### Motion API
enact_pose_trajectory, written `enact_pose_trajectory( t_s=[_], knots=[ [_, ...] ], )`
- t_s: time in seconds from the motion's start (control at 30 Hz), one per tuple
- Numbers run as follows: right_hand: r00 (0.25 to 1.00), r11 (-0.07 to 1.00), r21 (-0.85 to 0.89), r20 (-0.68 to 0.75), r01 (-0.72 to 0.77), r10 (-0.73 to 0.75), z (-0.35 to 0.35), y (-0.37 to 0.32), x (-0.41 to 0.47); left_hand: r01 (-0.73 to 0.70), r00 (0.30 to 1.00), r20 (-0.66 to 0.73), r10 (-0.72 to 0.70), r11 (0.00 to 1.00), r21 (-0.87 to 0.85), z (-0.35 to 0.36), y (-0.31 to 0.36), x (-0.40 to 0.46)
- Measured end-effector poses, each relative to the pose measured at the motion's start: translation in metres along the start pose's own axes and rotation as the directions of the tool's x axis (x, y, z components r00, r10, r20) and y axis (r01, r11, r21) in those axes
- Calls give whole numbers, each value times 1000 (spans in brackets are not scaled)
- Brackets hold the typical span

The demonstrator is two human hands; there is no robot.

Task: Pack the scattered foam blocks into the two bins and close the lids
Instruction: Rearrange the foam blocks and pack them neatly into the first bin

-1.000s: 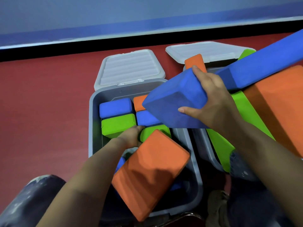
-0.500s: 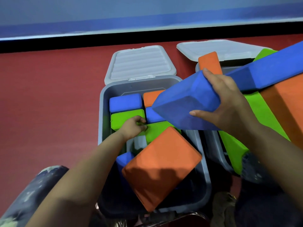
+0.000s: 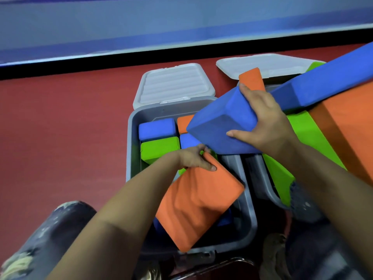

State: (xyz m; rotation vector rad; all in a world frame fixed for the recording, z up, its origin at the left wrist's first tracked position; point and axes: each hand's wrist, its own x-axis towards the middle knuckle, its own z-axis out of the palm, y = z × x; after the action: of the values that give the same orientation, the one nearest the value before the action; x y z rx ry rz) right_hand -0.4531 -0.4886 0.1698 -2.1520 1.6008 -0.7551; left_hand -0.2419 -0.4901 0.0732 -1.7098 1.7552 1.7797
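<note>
Left hand [image 3: 193, 158] grips the orange slab's [image 3: 197, 201] top edge in the left bin [image 3: 133, 138]; right hand [image 3: 264, 122] clamps a blue block [image 3: 222, 126] above it. Both lids [image 3: 173, 83] open.

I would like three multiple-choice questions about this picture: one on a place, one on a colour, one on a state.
1. Where is the left hand?
A. on the floor
B. on the orange block in the left bin
C. on a lid

2. What colour is the block in the right hand?
A. blue
B. green
C. yellow

3. The left bin's lid is:
A. shut
B. open
C. missing

Answers: 1 B, its fingers grip that block's top edge. 2 A, it holds the big blue block. 3 B, the lid lies back behind the bin.
</note>
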Motion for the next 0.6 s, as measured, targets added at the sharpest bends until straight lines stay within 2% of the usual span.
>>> enact_pose_trajectory(
  t_s=[0.13, 0.37, 0.47, 0.6],
  knots=[
    [1000, 1000, -1, 17, -26, 26, -5, 4, -2, -19, 999, -32, 25, 982, 189, -23, 6, -25],
    [999, 1000, -18, 48, -18, 18, -6, 2, -5, 9, 997, 69, -43, 904, 426, -56, 21, -99],
    [999, 1000, -27, 41, 1, 0, -7, 0, -9, 66, 998, -38, -54, 882, 466, -74, 16, -138],
    [998, 998, -61, 50, 33, -30, -6, -9, -13, 136, 951, -308, 23, 864, 485, -105, 5, -199]
  ],
)
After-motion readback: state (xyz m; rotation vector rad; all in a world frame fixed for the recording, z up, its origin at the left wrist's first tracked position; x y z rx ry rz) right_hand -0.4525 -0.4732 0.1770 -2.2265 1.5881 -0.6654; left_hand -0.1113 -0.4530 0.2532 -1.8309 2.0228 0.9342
